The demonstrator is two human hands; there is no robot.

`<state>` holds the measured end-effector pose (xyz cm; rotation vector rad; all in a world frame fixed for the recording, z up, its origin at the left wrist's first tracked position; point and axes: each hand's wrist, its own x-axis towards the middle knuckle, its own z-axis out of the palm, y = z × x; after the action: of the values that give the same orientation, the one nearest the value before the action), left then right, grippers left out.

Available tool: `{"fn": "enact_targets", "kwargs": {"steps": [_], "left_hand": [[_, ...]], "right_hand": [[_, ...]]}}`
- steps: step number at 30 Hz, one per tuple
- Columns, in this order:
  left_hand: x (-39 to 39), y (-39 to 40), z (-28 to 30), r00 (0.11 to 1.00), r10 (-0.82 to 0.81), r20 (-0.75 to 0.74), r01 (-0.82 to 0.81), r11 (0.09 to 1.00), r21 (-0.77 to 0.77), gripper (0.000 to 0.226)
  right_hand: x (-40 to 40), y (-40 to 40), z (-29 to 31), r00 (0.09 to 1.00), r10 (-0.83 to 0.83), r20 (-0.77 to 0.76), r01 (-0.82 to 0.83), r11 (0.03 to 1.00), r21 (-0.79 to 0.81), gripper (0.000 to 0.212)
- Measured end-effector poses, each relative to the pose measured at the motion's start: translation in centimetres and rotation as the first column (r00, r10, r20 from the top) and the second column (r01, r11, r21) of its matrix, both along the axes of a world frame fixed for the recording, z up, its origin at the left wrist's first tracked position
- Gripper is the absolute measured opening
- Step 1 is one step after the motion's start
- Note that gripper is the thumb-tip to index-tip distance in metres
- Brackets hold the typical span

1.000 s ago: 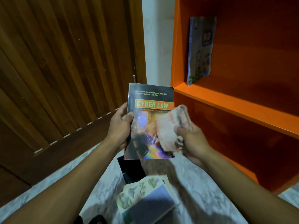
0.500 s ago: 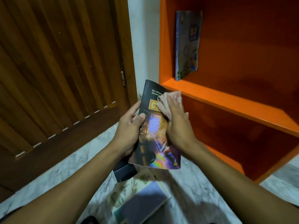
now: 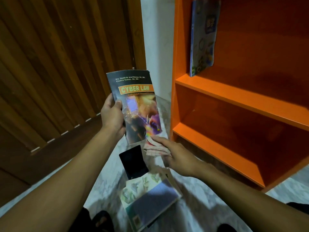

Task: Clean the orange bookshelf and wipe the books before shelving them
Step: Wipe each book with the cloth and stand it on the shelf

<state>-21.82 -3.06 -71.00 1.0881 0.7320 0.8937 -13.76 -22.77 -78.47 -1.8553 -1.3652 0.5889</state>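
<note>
Now the left hand (image 3: 112,115) grips the Cyber Law book (image 3: 137,106) upright, the right hand (image 3: 173,153) clutches the cloth (image 3: 153,149) at its bottom edge; wiping looks done, shelving on the orange bookshelf (image 3: 234,96) next.

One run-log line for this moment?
left hand: holds Cyber Law book | right hand: holds cloth at book's bottom edge | shelved: one book

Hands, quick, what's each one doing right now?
Left hand: grips the glossy dark Cyber Law paperback by its left edge.
Right hand: holds the crumpled pinkish-white cloth at the book's bottom corner.
</note>
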Motion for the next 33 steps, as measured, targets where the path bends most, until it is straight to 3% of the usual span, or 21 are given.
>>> {"fn": "enact_targets", "kwargs": {"steps": [2,4,7,9,13,16,19,24,27,33], "left_hand": [[-0.4,0.5,-0.1,0.998,0.004,-0.068,0.002,0.996,0.089,0.03],[-0.9,0.8,-0.5,0.992,-0.003,-0.123,0.017,0.993,0.115,0.028],[-1.5,0.7,-1.1,0.982,-0.045,-0.183,0.07,0.989,0.134,0.028],[-1.7,0.5,-1.2,0.969,-0.061,-0.241,0.105,0.979,0.174,0.034],[-1.6,-1.1,-1.4,0.941,-0.157,-0.299,0.221,0.956,0.195,0.041],[-0.9,-3.8,-2.2,0.914,-0.312,-0.259,0.35,0.93,0.116,0.035],[0.7,-6.2,-3.5,0.887,-0.415,-0.203,0.423,0.906,-0.004,0.035],[2.1,-5.9,-3.7,0.893,-0.444,0.071,0.445,0.849,-0.285,0.028],[2.0,-4.4,-3.0,0.923,-0.356,0.147,0.384,0.82,-0.425,0.027],[1.3,-0.9,-2.3,0.992,-0.094,0.088,0.123,0.894,-0.432,0.034]], "right_hand": [[0.6,0.1,0.7,0.95,-0.091,-0.298,0.096,0.995,0.002,0.059],[2.0,0.3,1.4,0.807,-0.178,-0.563,0.195,0.98,-0.03,0.059],[3.9,0.3,3.6,0.626,-0.263,-0.734,0.311,0.947,-0.073,0.053],[4.8,-0.1,5.8,0.582,-0.279,-0.764,0.374,0.926,-0.053,0.049],[5.3,0.4,8.1,0.638,-0.354,-0.684,0.611,0.773,0.17,0.037],[5.1,1.8,6.9,0.775,-0.48,-0.41,0.628,0.656,0.419,0.05],[3.8,2.5,5.2,0.875,-0.45,-0.178,0.476,0.732,0.488,0.062],[1.6,2.8,2.2,0.95,-0.307,-0.055,0.3,0.851,0.432,0.075],[0.5,2.5,1.2,0.971,-0.24,-0.007,0.221,0.88,0.42,0.07],[-1.5,1.9,1.0,0.999,0.012,0.03,-0.021,0.941,0.338,0.067]]}}
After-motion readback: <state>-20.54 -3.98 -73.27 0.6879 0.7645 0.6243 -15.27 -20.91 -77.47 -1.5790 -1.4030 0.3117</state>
